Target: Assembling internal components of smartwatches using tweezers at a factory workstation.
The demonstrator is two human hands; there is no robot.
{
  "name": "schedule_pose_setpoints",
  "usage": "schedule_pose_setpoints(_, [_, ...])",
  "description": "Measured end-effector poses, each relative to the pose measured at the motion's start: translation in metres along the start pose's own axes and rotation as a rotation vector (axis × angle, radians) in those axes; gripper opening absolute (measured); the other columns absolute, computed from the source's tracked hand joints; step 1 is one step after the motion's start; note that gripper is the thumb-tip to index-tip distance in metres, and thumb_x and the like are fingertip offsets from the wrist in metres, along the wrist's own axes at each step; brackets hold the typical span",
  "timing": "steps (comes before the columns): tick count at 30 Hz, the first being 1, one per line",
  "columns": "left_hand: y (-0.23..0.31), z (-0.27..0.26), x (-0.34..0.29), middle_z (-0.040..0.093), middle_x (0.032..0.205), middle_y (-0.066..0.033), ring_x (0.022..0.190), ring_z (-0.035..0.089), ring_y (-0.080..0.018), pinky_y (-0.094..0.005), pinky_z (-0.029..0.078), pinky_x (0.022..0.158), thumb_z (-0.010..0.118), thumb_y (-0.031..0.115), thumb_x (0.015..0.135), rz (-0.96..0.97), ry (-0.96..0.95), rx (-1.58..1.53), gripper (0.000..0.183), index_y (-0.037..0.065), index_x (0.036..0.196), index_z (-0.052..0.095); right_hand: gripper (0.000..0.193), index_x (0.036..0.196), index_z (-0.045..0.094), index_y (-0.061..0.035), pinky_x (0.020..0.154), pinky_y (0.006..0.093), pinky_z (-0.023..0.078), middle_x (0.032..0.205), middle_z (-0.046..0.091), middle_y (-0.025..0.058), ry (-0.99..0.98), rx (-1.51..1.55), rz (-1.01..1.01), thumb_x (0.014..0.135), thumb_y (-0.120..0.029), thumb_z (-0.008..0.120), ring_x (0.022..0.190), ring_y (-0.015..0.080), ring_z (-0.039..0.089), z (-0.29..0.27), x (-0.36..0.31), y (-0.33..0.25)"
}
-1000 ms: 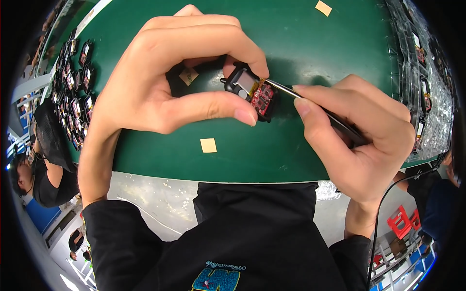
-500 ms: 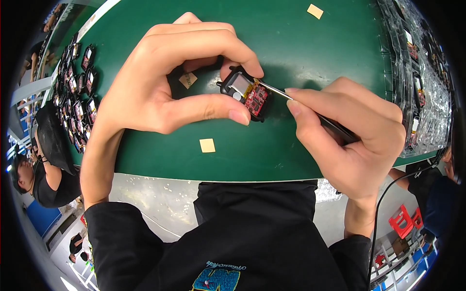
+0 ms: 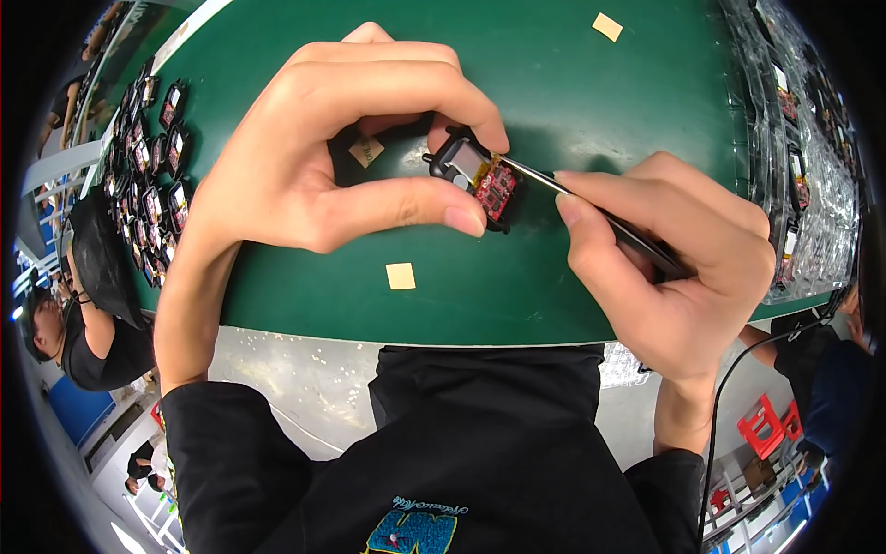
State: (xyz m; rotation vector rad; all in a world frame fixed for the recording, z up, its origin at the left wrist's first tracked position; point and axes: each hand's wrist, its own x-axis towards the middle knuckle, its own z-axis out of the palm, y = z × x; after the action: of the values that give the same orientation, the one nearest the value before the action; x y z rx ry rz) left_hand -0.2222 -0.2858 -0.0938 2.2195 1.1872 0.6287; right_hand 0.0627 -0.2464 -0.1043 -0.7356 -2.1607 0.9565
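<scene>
Black-cased device (image 3: 475, 175), red circuit board (image 3: 496, 191) showing — clamped in my left hand (image 3: 286, 152), between thumb and forefinger. My right hand (image 3: 688, 240) pinched on slim dark tool (image 3: 535, 175), bright tip at device by left forefinger — whether touching, cannot tell. Through curl of left hand, yellow paper square (image 3: 365, 150); second square (image 3: 401, 276) bodyward of left thumb, third square (image 3: 607, 27) ahead of right hand. Green tabletop (image 3: 517, 300) beneath both. Left of left hand, cluster of similar devices (image 3: 152, 205); right of right hand, clear plastic trays (image 3: 817, 268). Farther, past right forearm, red stool (image 3: 760, 427).

left hand (image 3: 288, 152) grips black-cased device (image 3: 496, 190) | right hand (image 3: 690, 247) holds pointed tool (image 3: 536, 175)
</scene>
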Motion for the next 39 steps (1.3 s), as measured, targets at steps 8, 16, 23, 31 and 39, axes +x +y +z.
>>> schedule_pose_setpoints(8, [0.001,0.001,-0.001,0.078,0.095,-0.0055,0.080,0.060,-0.0179,-0.0324,0.041,0.077,0.100,0.040,0.068,-0.003,0.014,-0.036,0.060,0.002,0.112,0.083,0.023,0.101,0.085,0.0048,0.051,0.0238,0.033,0.070,0.065,0.0034,0.026,-0.047,-0.046,0.080,0.014,0.083,0.055,0.0058,0.051,0.006,-0.004,-0.002])
schedule_pose_setpoints(16, [0.008,0.005,-0.003,0.074,0.091,-0.0014,0.076,0.057,-0.0152,-0.0328,0.042,0.075,0.106,0.029,0.062,0.016,0.061,0.011,0.064,0.005,0.117,0.082,0.020,0.104,0.085,0.0058,0.054,0.0229,0.036,0.070,0.065,0.0034,0.128,0.002,0.035,0.085,0.012,0.082,0.058,0.0063,0.054,-0.005,-0.010,0.000])
schedule_pose_setpoints(23, [0.012,0.005,0.008,0.065,0.080,-0.0012,0.069,0.055,-0.0184,-0.0342,0.043,0.071,0.104,0.025,0.069,0.025,0.121,0.146,0.056,0.005,0.117,0.081,0.015,0.103,0.086,0.0025,0.050,0.0244,0.036,0.071,0.067,0.0021,0.299,0.120,0.105,0.089,0.006,0.084,0.055,0.0046,0.054,-0.008,-0.011,-0.004])
schedule_pose_setpoints(31, [-0.015,-0.027,0.031,0.074,0.116,-0.0056,0.106,0.072,-0.0154,-0.0294,0.055,0.099,0.094,0.024,0.085,-0.255,0.505,-0.549,0.052,-0.003,0.125,0.073,0.014,0.104,0.084,0.0027,0.049,0.0302,0.044,0.075,0.071,0.0068,0.388,0.303,0.012,0.091,0.000,0.084,0.053,0.0119,0.059,0.002,-0.017,0.001])
schedule_pose_setpoints(39, [0.044,-0.027,0.316,0.060,0.085,0.0006,0.077,0.049,-0.0114,-0.0319,0.042,0.067,0.093,0.031,0.089,0.142,0.104,-0.085,0.048,0.004,0.128,0.082,0.015,0.106,0.082,0.0043,0.052,0.0358,0.049,0.080,0.073,0.0127,0.297,0.238,-0.008,0.093,-0.004,0.082,0.057,0.0233,0.065,-0.001,-0.018,0.009])
